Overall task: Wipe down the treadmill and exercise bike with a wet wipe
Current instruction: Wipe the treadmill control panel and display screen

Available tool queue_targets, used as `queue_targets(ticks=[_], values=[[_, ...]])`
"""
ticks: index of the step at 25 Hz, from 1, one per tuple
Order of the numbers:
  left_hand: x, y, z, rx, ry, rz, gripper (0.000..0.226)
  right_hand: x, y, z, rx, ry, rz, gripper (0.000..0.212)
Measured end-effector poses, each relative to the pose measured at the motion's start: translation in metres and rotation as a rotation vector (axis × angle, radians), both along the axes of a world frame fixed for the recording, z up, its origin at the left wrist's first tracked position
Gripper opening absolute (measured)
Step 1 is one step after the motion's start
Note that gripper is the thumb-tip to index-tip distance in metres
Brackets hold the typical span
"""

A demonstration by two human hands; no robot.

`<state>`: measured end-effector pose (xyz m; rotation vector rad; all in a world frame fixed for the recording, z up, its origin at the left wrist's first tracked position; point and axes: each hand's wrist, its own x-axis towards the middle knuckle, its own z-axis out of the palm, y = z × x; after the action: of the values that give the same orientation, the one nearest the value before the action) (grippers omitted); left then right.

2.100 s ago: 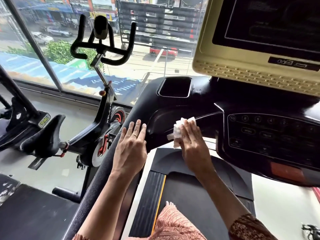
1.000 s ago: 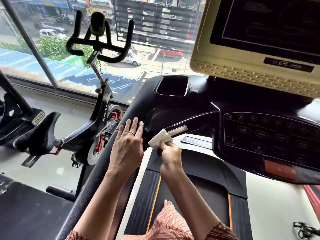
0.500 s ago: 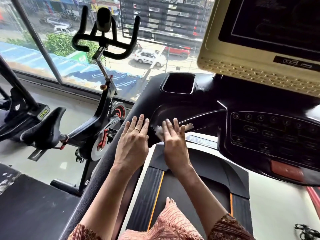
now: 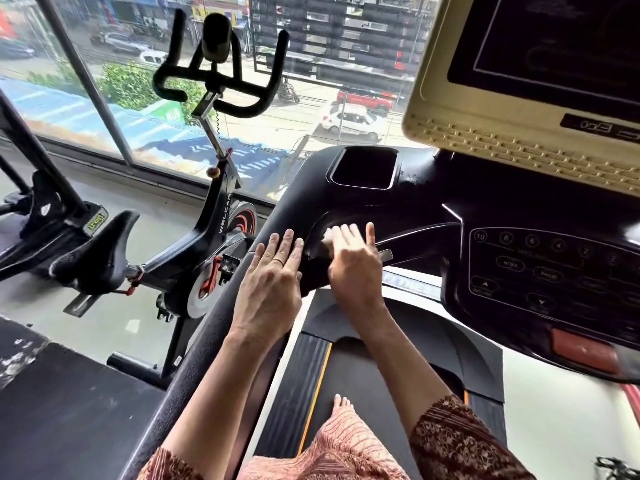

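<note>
I stand on a black treadmill (image 4: 363,209) with a button console (image 4: 554,271) at the right. My right hand (image 4: 356,268) presses a white wet wipe (image 4: 329,234) flat against the curved black housing left of the console, fingers straight; most of the wipe is hidden under the fingers. My left hand (image 4: 273,285) rests flat on the left handrail (image 4: 204,334), fingers extended. The black exercise bike (image 4: 207,216) stands to the left by the window.
A cream-framed screen (image 4: 519,98) hangs over the console at upper right. A recessed cup tray (image 4: 363,168) sits above my hands. Another machine (image 4: 45,209) stands at far left. The treadmill belt (image 4: 363,393) runs below, with my foot on it.
My right hand went from pinching the folded wipe off the surface to pressing it flat on the housing, and has slid up and slightly right. The left hand stayed on the handrail.
</note>
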<state>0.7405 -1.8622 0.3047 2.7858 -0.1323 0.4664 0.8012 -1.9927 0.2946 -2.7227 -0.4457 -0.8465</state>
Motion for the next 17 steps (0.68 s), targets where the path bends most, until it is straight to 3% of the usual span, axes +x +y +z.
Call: queue_targets(ticks=[4, 9, 12, 14, 17], values=[[0.002, 0.000, -0.001, 0.012, 0.000, 0.014, 0.054, -0.006, -0.010, -0.011, -0.070, -0.098, 0.003, 0.048], [0.002, -0.002, -0.001, 0.012, -0.001, 0.026, 0.056, -0.052, 0.013, -0.055, 0.072, 0.098, 0.228, 0.051], [0.002, -0.001, 0.000, 0.037, 0.005, 0.023, 0.057, -0.040, -0.023, -0.051, -0.130, -0.003, 0.326, 0.057], [0.001, -0.001, 0.000, 0.042, 0.004, 0.011, 0.055, -0.027, -0.054, -0.040, -0.157, -0.056, 0.203, 0.060], [0.001, -0.002, 0.000, 0.057, -0.003, 0.014, 0.056, -0.016, -0.078, -0.030, 0.030, -0.023, -0.086, 0.070]])
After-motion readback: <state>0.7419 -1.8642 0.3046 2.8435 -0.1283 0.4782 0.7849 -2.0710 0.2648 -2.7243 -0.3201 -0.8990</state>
